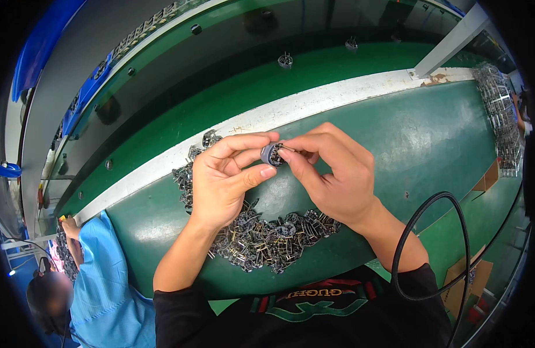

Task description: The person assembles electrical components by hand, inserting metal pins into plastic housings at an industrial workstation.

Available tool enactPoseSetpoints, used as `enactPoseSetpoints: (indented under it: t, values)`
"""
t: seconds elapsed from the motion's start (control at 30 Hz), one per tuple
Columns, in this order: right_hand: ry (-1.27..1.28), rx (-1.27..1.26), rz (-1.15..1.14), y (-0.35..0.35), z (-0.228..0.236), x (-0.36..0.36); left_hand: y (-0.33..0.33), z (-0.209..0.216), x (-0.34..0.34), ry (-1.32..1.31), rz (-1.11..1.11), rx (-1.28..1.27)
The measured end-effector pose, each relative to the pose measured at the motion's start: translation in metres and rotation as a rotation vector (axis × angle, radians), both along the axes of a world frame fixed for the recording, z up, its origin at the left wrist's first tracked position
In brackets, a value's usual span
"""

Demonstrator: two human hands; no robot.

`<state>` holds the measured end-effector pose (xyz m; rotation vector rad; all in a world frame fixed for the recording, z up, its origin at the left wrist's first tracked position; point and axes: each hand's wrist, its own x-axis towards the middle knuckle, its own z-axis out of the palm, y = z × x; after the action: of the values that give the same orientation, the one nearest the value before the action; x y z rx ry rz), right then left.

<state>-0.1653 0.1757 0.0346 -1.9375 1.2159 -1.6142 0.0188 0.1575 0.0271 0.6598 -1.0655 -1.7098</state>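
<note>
Between both hands, above the green worktable [395, 133], is a small round grey-and-black plug part [271, 155] with metal pieces in its open face. My left hand [232, 168] grips its grey rim between thumb and fingers. With thumb and forefinger pinched at the part's right side, my right hand [331, 168] holds a thin metal pin [287, 149] against it. Under my wrists lies a heap of dark plug parts with metal pins [273, 240]. More such parts [185, 180] are piled beyond my left hand, partly hidden by it.
Past a white rail [290, 107] runs a green conveyor belt [238, 93] carrying scattered round parts [285, 60]. Stacked metal-pinned parts [502, 122] stand at the far right. A black cable [398, 255] loops beside my right arm. A co-worker in a blue garment [108, 278] is at the left.
</note>
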Motion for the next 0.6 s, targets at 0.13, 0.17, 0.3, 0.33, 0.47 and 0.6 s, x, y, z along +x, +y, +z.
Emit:
enactPoseSetpoints:
  t: [0.13, 0.17, 0.3, 0.33, 0.47, 0.6]
  values:
    - [0.035, 0.008, -0.006, 0.002, -0.001, 0.0, 0.002, -0.001, 0.0, -0.056, 0.012, -0.088]
    - [0.046, 0.014, -0.002, 0.002, -0.001, 0.001, 0.003, -0.001, 0.0, -0.056, 0.012, -0.088]
    - [-0.066, 0.129, -0.004, 0.004, -0.003, 0.01, 0.004, 0.006, -0.003, -0.054, 0.022, -0.063]
    - [-0.112, 0.089, -0.025, 0.005, -0.007, 0.014, 0.005, 0.01, -0.005, -0.046, 0.038, -0.076]
    - [-0.104, 0.047, 0.116, -0.005, -0.016, 0.014, -0.014, 0.017, 0.003, -0.296, 0.212, -0.174]
    - [0.303, 0.251, 0.393, -0.004, -0.033, 0.011, -0.081, 0.017, 0.028, -0.69, 0.409, -0.216]
